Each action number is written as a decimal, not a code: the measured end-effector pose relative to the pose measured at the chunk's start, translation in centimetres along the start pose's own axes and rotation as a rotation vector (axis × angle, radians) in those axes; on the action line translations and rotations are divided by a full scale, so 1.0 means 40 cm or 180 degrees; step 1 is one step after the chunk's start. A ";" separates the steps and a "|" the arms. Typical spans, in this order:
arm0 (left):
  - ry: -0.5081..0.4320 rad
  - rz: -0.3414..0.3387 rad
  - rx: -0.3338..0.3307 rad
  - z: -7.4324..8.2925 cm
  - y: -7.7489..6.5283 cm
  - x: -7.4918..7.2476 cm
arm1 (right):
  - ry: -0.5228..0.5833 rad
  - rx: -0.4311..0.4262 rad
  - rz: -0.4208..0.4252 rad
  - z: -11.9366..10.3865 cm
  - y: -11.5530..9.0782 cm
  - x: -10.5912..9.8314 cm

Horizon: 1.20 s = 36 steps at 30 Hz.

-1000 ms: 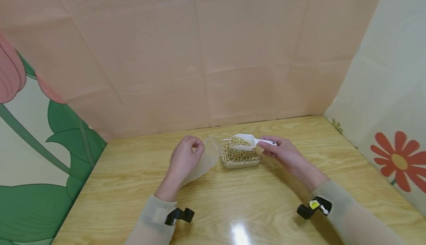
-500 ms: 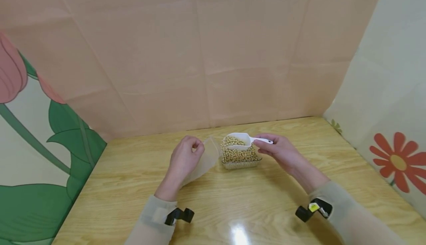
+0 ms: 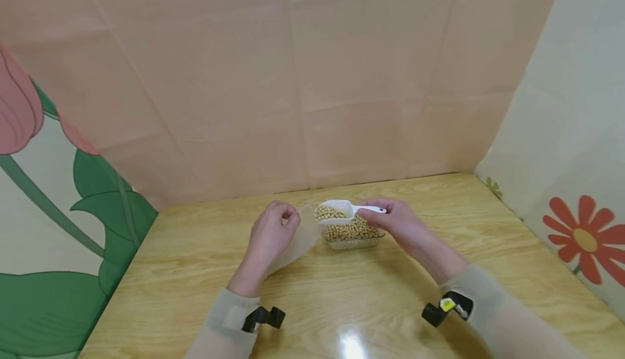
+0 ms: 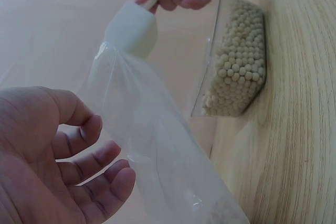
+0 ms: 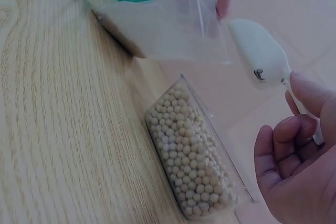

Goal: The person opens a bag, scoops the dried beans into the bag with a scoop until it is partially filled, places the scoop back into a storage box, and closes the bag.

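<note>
White plastic scoop with a slim handle, heaped with small round pale-yellow beans, is held roughly level in the air beside the mouth of a translucent frosted plastic bag. The right hand grips the scoop's handle, its thumb along the near side and the fingers curled. The scoop's front edge points left and, in the left wrist view, overlaps the bag's upper edge; whether the two touch or the tip is inside, I cannot tell. The left hand pinches the bag near its opening between thumb and index finger, the other fingers loosely bent. The bag slants down from that hand, and a beige mass lies in its lower end. Under and just behind the scoop, between the hands, a clear rectangular box stands on the light wood-grain table, filled with the same kind of beans. A black wrist camera is strapped over the left sleeve and another over the right. A creased pink sheet forms the back wall, green leaves are printed at the left, and a red flower with an orange centre is on the pale right side.
</note>
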<state>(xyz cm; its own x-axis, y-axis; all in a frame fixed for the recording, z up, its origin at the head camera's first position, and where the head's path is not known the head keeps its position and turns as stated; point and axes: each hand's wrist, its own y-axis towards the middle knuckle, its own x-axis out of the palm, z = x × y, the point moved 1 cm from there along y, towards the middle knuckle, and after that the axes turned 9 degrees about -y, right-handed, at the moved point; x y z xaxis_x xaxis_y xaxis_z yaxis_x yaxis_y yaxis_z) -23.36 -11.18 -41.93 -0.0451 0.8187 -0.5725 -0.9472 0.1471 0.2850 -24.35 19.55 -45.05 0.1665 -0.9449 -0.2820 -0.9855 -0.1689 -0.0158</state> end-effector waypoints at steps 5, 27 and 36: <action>0.0000 0.0011 0.0017 0.001 0.000 0.000 | -0.0101 0.0019 -0.0068 -0.012 0.006 0.020; 0.0031 0.0053 0.0003 0.004 0.002 -0.003 | -0.0960 0.0044 0.0006 -0.069 0.027 0.023; 0.0024 0.0050 -0.0028 0.004 0.001 -0.005 | -0.1262 -0.0111 0.0014 -0.084 0.032 0.025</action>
<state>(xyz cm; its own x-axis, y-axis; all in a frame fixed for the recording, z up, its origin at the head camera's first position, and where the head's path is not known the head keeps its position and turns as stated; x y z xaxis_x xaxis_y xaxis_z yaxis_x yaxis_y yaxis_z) -23.32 -11.27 -41.68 -0.0623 0.8167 -0.5737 -0.9491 0.1293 0.2872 -25.34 17.44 -42.14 0.1299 -0.7652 -0.6305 -0.9834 -0.1809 0.0170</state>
